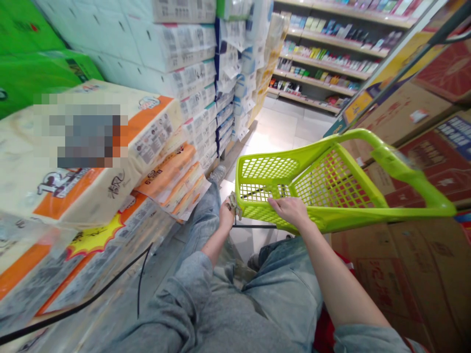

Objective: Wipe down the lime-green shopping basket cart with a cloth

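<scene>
A lime-green plastic shopping cart (342, 213) with lattice walls stands across the aisle in front of me, its handle toward the right. My right hand (290, 212) is closed over the near top rim of the basket. At the cart's left end, my left hand (227, 213) is closed on a crumpled greyish cloth (235, 205), which lies against the outside of the basket. Part of the left fingers is hidden by the cloth. Inside the basket I make out only the lattice and dark frame parts.
Stacked tissue packs (191, 73) rise on the left, with a large cream-and-orange pack (154, 117) nearby. Cardboard boxes (412, 274) are piled close on the right. Shelves of small goods (324, 54) stand beyond the tiled floor (274, 127). A black cord (110, 279) crosses the lower left.
</scene>
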